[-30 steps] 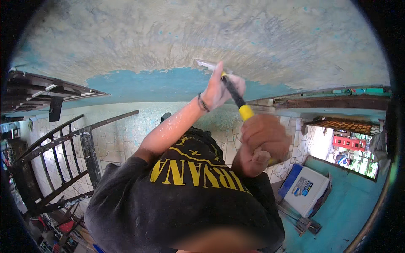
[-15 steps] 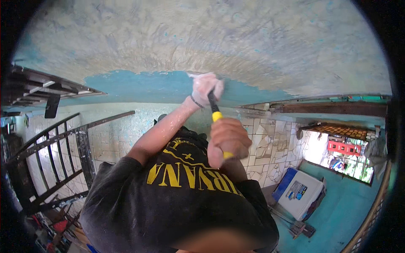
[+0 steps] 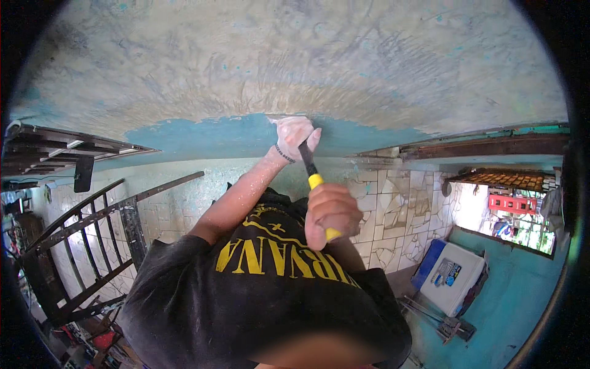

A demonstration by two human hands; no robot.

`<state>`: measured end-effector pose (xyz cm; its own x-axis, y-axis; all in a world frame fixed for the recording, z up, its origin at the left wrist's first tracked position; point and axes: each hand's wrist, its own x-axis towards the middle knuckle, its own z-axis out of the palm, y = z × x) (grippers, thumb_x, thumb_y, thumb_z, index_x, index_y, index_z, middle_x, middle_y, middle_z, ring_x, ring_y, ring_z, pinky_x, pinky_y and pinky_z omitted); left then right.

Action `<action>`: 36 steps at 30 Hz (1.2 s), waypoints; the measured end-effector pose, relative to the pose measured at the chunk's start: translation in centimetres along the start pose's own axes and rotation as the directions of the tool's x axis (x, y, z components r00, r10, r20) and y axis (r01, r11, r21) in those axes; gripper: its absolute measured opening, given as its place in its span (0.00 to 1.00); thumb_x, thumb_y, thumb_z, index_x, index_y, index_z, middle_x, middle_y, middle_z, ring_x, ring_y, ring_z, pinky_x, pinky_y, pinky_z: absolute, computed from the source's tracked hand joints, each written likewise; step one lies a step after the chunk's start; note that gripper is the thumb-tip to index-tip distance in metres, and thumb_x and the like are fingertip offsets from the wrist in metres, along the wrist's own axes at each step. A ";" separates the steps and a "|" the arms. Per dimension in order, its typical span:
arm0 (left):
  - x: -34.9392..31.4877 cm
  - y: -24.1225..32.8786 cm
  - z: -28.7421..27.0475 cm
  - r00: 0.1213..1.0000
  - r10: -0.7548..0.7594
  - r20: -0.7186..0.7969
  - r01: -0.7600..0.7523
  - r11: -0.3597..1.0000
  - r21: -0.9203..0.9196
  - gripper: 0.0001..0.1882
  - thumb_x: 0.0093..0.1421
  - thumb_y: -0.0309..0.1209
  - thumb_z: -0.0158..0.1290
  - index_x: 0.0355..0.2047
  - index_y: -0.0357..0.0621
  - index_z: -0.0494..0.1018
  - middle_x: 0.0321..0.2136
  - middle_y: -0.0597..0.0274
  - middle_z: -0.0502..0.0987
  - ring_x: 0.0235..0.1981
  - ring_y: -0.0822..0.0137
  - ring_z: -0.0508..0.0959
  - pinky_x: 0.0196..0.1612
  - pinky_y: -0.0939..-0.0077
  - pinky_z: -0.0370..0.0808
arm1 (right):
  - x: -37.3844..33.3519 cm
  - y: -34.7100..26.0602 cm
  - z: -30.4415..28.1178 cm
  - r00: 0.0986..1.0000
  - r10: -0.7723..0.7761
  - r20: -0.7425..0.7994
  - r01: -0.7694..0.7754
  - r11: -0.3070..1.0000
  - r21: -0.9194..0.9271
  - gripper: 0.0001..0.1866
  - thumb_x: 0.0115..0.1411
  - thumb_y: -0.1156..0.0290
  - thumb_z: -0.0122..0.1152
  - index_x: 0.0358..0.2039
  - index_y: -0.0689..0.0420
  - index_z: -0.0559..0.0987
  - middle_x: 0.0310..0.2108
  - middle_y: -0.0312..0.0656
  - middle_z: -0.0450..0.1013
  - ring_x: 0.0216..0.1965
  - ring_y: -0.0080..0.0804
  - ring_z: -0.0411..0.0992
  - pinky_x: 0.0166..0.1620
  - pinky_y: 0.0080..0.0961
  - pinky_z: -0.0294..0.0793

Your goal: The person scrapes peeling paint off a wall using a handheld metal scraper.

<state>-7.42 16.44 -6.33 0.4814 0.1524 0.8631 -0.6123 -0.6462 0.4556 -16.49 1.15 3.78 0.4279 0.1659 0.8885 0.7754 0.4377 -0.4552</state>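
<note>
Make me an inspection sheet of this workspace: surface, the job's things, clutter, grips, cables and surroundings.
Surface: ceiling, mostly scraped pale; a blue paint band remains along its edge.
Job's things: scraper, black shaft, yellow handle, tip at the ceiling.
Clutter: white box with a blue side; metal frame parts beside it.
Grips: left hand, dusty white, closed round the scraper's tip end; right hand closed round the handle.
Cables: nothing seen.
Surroundings: tiled wall, black metal railing, bright opening.

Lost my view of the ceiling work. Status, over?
Left hand up at the ceiling, on the scraper tip. Right hand grips its yellow handle. Nothing in the way.
</note>
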 end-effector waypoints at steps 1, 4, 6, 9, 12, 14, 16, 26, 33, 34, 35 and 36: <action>0.1 -0.2 0.1 1.000 0.025 -0.006 -0.025 1.000 0.014 0.20 0.59 0.30 0.62 0.16 0.48 0.63 0.13 0.59 0.63 0.14 0.53 0.69 0.20 0.57 0.64 | -0.2 0.6 -0.3 1.000 -0.001 0.001 0.001 1.000 0.001 0.10 0.56 0.78 0.67 0.31 0.57 0.71 0.21 0.36 0.74 0.20 0.35 0.75 0.34 0.38 0.82; 0.0 0.7 0.3 0.999 0.045 -0.026 -0.046 0.999 -0.024 0.20 0.58 0.29 0.62 0.16 0.48 0.63 0.13 0.58 0.63 0.14 0.52 0.69 0.20 0.57 0.63 | 0.9 -0.7 0.2 0.999 -0.034 0.036 0.034 0.999 -0.006 0.09 0.57 0.75 0.66 0.31 0.58 0.71 0.21 0.36 0.73 0.19 0.34 0.72 0.31 0.37 0.81; 1.9 1.6 -0.2 0.999 0.040 -0.013 -0.041 0.995 -0.091 0.19 0.57 0.27 0.62 0.16 0.48 0.63 0.13 0.58 0.63 0.14 0.52 0.68 0.20 0.57 0.63 | 2.4 -2.4 -0.1 1.000 0.009 0.019 -0.008 0.999 -0.044 0.09 0.56 0.75 0.65 0.29 0.57 0.71 0.21 0.35 0.73 0.18 0.34 0.72 0.30 0.37 0.80; 3.5 2.7 -0.8 0.997 0.075 0.022 -0.074 0.996 -0.051 0.16 0.59 0.27 0.60 0.18 0.44 0.67 0.17 0.55 0.70 0.17 0.51 0.74 0.24 0.59 0.69 | 3.9 -2.9 0.0 0.994 -0.106 -0.012 0.106 0.993 -0.050 0.13 0.63 0.71 0.66 0.28 0.58 0.69 0.18 0.37 0.71 0.16 0.31 0.72 0.24 0.32 0.78; 0.7 1.0 -0.1 0.998 0.046 0.048 -0.047 0.998 0.028 0.12 0.61 0.27 0.58 0.21 0.40 0.71 0.20 0.53 0.77 0.20 0.50 0.79 0.27 0.60 0.76 | 1.6 -1.1 -0.4 0.998 -0.016 0.055 0.020 0.997 -0.070 0.12 0.62 0.73 0.65 0.29 0.58 0.69 0.19 0.37 0.72 0.16 0.32 0.72 0.24 0.33 0.77; -0.1 0.2 0.4 0.995 0.073 -0.066 -0.074 0.997 -0.016 0.11 0.61 0.27 0.57 0.22 0.40 0.72 0.20 0.53 0.76 0.19 0.51 0.77 0.26 0.59 0.75 | 1.2 -0.1 -0.4 0.999 -0.032 0.009 0.032 0.999 -0.043 0.10 0.61 0.74 0.64 0.29 0.59 0.70 0.19 0.37 0.72 0.16 0.33 0.71 0.24 0.35 0.76; -0.4 1.9 -0.4 0.997 0.002 0.073 -0.008 0.996 0.093 0.11 0.61 0.26 0.58 0.22 0.39 0.72 0.19 0.52 0.76 0.18 0.51 0.77 0.26 0.60 0.74 | 2.4 -1.0 -1.1 0.994 -0.028 0.106 0.027 1.000 0.012 0.09 0.60 0.75 0.64 0.30 0.60 0.70 0.19 0.37 0.71 0.16 0.33 0.71 0.24 0.36 0.75; -5.2 -2.0 3.6 0.994 -0.111 0.027 0.108 0.990 0.095 0.20 0.60 0.27 0.60 0.17 0.45 0.61 0.14 0.56 0.63 0.15 0.49 0.69 0.22 0.54 0.64 | -0.9 3.1 -0.6 0.999 0.037 0.036 -0.030 0.983 -0.181 0.10 0.57 0.73 0.64 0.26 0.59 0.71 0.19 0.37 0.70 0.17 0.34 0.71 0.26 0.33 0.75; 2.3 2.6 3.0 0.998 -0.042 0.037 0.043 0.999 -0.028 0.22 0.59 0.30 0.61 0.15 0.47 0.60 0.13 0.57 0.60 0.13 0.51 0.67 0.20 0.55 0.61 | 2.9 0.4 -1.9 0.969 -0.156 -0.194 0.140 0.986 -0.089 0.11 0.60 0.71 0.63 0.23 0.57 0.71 0.17 0.36 0.69 0.16 0.33 0.69 0.22 0.31 0.69; 2.9 3.1 3.1 0.998 -0.043 0.038 0.045 0.998 -0.039 0.22 0.59 0.30 0.61 0.15 0.47 0.60 0.13 0.57 0.60 0.13 0.51 0.67 0.20 0.55 0.61 | 2.8 -0.1 -2.0 0.969 -0.156 -0.191 0.139 0.985 -0.100 0.11 0.60 0.71 0.63 0.23 0.57 0.71 0.17 0.36 0.69 0.16 0.33 0.69 0.22 0.31 0.69; 3.7 3.3 3.4 1.000 0.014 0.024 -0.013 0.998 -0.066 0.21 0.58 0.30 0.62 0.15 0.47 0.61 0.13 0.57 0.62 0.13 0.52 0.68 0.20 0.56 0.62 | 3.0 -0.5 -2.1 0.975 -0.133 -0.176 0.116 0.988 -0.106 0.11 0.59 0.71 0.63 0.24 0.57 0.71 0.17 0.37 0.70 0.17 0.33 0.70 0.22 0.32 0.70; 3.8 3.0 3.0 0.998 0.066 0.008 -0.065 0.996 -0.064 0.20 0.57 0.30 0.62 0.16 0.48 0.62 0.13 0.58 0.63 0.13 0.52 0.69 0.20 0.57 0.64 | 2.5 -0.5 -1.7 0.982 -0.102 -0.162 0.090 0.993 -0.082 0.10 0.59 0.72 0.63 0.25 0.58 0.71 0.17 0.37 0.70 0.18 0.33 0.71 0.23 0.32 0.71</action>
<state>-5.53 12.86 -2.37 0.4447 0.1038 0.8896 -0.6811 -0.6058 0.4111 -14.96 -0.17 6.11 0.4163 -0.0250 0.9089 0.8460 0.3769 -0.3771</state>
